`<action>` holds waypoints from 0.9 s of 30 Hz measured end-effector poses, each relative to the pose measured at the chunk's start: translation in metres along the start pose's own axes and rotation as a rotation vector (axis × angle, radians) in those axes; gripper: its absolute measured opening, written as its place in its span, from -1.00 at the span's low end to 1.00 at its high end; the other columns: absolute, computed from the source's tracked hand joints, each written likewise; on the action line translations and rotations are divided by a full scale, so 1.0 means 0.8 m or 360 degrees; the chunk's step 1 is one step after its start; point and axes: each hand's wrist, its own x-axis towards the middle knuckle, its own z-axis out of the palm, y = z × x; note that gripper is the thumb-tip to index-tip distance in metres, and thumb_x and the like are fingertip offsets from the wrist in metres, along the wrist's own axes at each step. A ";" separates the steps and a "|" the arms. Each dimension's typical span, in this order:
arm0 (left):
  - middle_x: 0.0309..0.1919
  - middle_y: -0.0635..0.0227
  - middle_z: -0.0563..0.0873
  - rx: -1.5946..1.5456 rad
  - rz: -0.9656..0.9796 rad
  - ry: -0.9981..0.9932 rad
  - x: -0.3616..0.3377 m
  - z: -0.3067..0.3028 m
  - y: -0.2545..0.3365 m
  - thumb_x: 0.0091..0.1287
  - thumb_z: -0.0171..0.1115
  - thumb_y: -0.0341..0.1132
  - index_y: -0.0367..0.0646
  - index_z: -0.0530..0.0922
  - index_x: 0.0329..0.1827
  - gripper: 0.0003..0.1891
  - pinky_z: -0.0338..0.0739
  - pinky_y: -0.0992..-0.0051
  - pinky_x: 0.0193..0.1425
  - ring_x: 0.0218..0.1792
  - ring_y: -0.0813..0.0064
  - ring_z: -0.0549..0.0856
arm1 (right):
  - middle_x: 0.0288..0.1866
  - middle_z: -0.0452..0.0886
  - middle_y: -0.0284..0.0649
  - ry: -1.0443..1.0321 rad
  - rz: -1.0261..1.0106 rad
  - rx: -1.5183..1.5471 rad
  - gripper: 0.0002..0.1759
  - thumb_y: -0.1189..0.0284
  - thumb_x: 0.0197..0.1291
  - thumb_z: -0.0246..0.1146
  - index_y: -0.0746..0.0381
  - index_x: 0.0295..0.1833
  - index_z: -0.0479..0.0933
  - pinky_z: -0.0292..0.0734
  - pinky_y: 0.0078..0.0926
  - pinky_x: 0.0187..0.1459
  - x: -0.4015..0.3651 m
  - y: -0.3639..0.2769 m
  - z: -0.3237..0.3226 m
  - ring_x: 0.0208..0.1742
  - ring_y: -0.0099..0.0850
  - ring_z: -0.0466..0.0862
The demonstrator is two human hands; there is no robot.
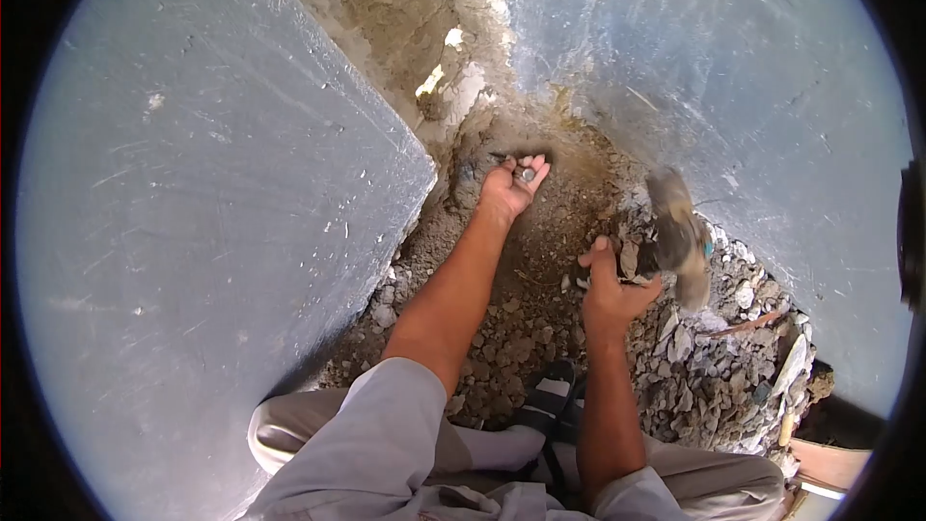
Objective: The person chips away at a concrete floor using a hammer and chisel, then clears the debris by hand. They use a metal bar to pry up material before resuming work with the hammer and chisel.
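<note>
My left hand (511, 185) reaches down into a dug hollow between two walls, fingers curled around a small grey metal piece, seemingly a chisel (527, 174), set against the soil. My right hand (610, 291) grips the handle of a hammer; the hammer head (677, 232) is blurred by motion, raised to the right of the left hand. Both forearms stretch from my grey sleeves at the bottom of the view.
A large grey slab (212, 212) fills the left, a grey plastered wall (733, 68) the right. Loose stone rubble (714, 367) is heaped at lower right. My sandalled foot (548, 405) rests on the dirt between my arms.
</note>
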 end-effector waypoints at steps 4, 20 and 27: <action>-0.06 0.08 0.69 0.0186 0.0020 -0.0127 0.007 -0.007 -0.002 0.66 -0.19 -0.25 -0.16 0.41 -0.01 -0.77 0.58 -0.17 0.23 0.07 0.02 0.71 | -0.41 0.63 -0.27 -0.0215 0.0221 -0.0381 -0.87 0.63 0.19 0.30 0.37 -0.15 0.55 0.52 -0.54 -0.46 0.003 0.133 0.028 -0.49 -0.51 0.61; 0.09 0.17 0.64 0.0520 -0.0004 0.0082 0.028 -0.014 0.004 0.60 0.01 -0.06 0.04 0.49 0.00 -0.78 0.41 -0.06 0.38 0.20 0.01 0.62 | -0.48 0.61 -0.21 -0.0508 0.1146 -0.0078 -0.85 0.59 0.09 0.35 0.41 -0.25 0.54 0.48 -0.45 -0.54 0.035 0.140 0.045 -0.57 -0.47 0.56; 0.06 0.23 0.63 0.0593 -0.0037 0.0124 0.031 -0.026 -0.004 0.55 0.11 -0.02 0.03 0.54 0.02 -0.74 0.44 0.03 0.33 0.16 0.10 0.64 | -0.49 0.60 -0.26 0.0315 0.0416 0.0213 -0.88 0.57 0.13 0.36 0.38 -0.32 0.55 0.48 -0.49 -0.52 0.012 0.085 0.045 -0.56 -0.49 0.57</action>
